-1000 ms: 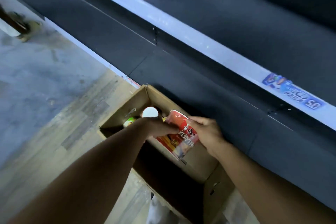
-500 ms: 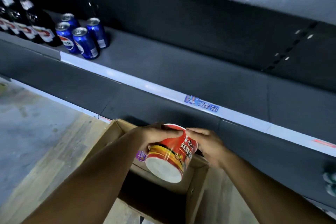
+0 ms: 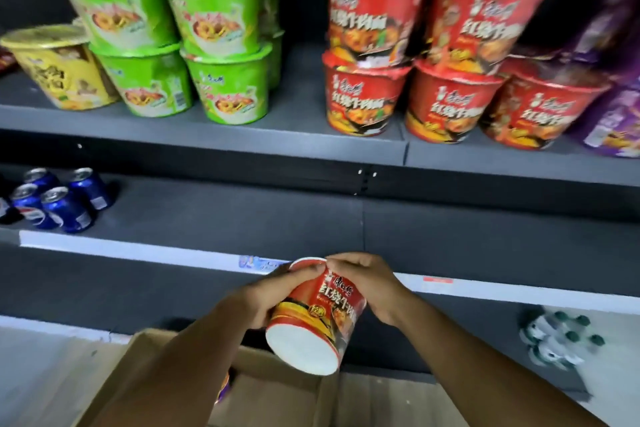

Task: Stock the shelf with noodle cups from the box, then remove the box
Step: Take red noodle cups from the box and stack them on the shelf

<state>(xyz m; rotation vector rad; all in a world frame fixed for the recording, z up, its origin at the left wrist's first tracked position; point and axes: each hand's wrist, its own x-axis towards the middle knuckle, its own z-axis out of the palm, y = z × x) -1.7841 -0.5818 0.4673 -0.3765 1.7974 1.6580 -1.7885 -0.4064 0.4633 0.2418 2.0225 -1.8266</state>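
You hold 1 red noodle cup (image 3: 320, 312) between both hands, in front of the shelving and above the open cardboard box (image 3: 284, 395). Your left hand (image 3: 259, 302) wraps the cup's left side with curled fingers. Your right hand (image 3: 367, 282) curls over its rim and right side, fingertips at the top edge. The cup is tilted, with its white base facing you and its lid end pointing toward the shelves.

The box sits at the bottom of the view beneath your forearms, on the pale floor (image 3: 41, 374) just before the lowest shelf. A sliver of purple packaging (image 3: 223, 388) shows inside it. How much else it holds you cannot tell from here.

On the top shelf (image 3: 242, 135), matching red cups (image 3: 446, 104) stand right of centre, 3 in the front row with 2 stacked on them. Green cups (image 3: 152, 80) are stacked 2 high to their left, with a gap of bare shelf between the groups. 1 yellow cup (image 3: 59, 73) stands at the far left, touching the green ones. Blurred purple cups (image 3: 613, 114) sit at the far right.

On the middle shelf (image 3: 242, 218), 4 blue cans (image 3: 65, 208) cluster at the left end. A price tag (image 3: 254, 262) is on its white front strip, just left of the cup. Green-capped bottles (image 3: 557, 340) stand on the lowest shelf at right.
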